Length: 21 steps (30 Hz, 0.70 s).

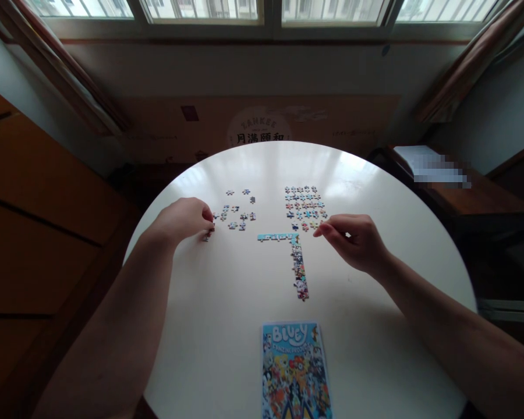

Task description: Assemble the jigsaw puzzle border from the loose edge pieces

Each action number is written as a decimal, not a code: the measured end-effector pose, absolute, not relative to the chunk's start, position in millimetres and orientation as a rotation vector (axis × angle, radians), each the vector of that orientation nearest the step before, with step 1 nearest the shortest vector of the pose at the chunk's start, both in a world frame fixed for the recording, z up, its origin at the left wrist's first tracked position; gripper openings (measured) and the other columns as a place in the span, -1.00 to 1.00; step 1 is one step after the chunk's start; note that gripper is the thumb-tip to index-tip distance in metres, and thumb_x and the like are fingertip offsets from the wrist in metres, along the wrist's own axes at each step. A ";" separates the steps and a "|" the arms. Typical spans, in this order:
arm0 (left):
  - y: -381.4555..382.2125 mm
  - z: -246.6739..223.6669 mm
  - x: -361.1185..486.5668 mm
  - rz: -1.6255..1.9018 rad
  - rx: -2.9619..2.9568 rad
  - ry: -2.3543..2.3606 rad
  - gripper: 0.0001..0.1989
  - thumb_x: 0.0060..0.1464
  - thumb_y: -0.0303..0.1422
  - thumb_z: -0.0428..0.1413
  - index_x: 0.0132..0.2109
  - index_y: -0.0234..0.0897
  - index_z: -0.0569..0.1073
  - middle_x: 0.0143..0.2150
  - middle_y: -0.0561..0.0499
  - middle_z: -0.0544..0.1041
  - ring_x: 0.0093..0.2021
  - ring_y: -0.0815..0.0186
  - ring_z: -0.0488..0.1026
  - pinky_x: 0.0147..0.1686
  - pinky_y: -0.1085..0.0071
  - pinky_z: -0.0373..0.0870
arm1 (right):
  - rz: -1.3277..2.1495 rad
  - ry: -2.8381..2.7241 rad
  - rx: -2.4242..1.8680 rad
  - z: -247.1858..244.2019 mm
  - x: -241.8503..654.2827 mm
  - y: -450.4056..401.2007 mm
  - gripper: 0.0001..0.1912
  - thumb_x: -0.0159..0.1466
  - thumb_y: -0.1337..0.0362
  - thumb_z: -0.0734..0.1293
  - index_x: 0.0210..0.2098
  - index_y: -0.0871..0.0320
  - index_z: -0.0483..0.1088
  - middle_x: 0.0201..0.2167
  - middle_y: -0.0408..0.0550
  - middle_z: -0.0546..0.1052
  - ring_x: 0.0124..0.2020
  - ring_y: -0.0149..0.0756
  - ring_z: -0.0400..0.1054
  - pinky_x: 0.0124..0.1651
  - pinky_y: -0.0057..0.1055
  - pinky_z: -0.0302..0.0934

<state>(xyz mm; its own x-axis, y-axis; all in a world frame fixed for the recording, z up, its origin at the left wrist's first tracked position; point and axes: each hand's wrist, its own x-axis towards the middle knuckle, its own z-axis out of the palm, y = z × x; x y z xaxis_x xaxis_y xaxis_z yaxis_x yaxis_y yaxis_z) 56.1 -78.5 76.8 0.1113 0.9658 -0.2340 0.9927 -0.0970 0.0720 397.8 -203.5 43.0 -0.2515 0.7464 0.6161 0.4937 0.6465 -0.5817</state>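
My left hand [186,220] is closed in a pinch on a puzzle piece [211,228] at the left side of the table. Just right of it lie several loose puzzle pieces [233,225], spread apart. My right hand [353,240] has thumb and forefinger pressed together beside the lower right corner of a grid of loose pieces [305,205]; whatever is between those fingertips is too small to make out. Between the hands lies a joined puzzle border [300,267], with a top strip running left and a side strip running down toward me.
A colourful picture sheet [295,366] marked "BLUEY" lies at the near edge of the round white table [218,326]. Behind the table stand a printed cardboard panel [332,125] and windows. A wooden stand [475,195] with papers is at the right.
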 end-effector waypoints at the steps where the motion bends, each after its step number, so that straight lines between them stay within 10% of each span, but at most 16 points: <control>1: -78.6 78.6 54.7 -0.165 2.157 1.936 -0.80 -0.14 -0.25 0.22 -0.31 -0.18 0.63 -0.21 -0.01 0.67 -0.17 0.13 0.54 -0.31 0.38 0.32 | 0.332 -1.910 -0.982 42.9 397.2 -203.4 -0.69 0.43 0.28 0.30 -0.41 0.20 0.57 -0.67 -0.22 0.35 -0.64 -0.52 0.15 -0.55 -0.46 0.00; 9: -99.7 86.1 90.1 0.190 1.661 1.253 -0.74 -0.12 -0.15 0.33 -0.32 -0.22 0.59 -0.48 0.01 0.50 -0.49 0.38 0.33 -0.57 0.46 0.06 | 0.395 -1.945 -0.965 39.7 387.3 -203.5 -0.70 0.44 0.29 0.29 -0.40 0.19 0.54 -0.65 -0.22 0.32 -0.62 -0.51 0.15 -0.53 -0.45 0.04; 21: -148.7 65.0 161.5 0.365 1.052 0.900 -0.67 -0.15 -0.27 0.39 -0.39 -0.31 0.40 -0.39 0.00 0.54 -0.49 0.49 0.33 -0.62 0.54 -0.07 | 0.489 -1.921 -0.833 34.5 383.7 -203.1 -0.86 0.30 0.32 0.46 -0.14 0.12 0.50 -0.26 -0.06 0.59 -0.41 -0.43 0.46 -0.50 -0.52 0.30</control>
<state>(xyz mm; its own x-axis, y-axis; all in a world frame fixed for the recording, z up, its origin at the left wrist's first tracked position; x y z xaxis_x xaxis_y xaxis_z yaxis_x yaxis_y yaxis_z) 161.5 -148.7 65.0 0.6037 0.6503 -0.4611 0.1451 0.4792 0.8656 383.7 -203.1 34.5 -0.3150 0.7261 0.6113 0.3451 0.6876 -0.6389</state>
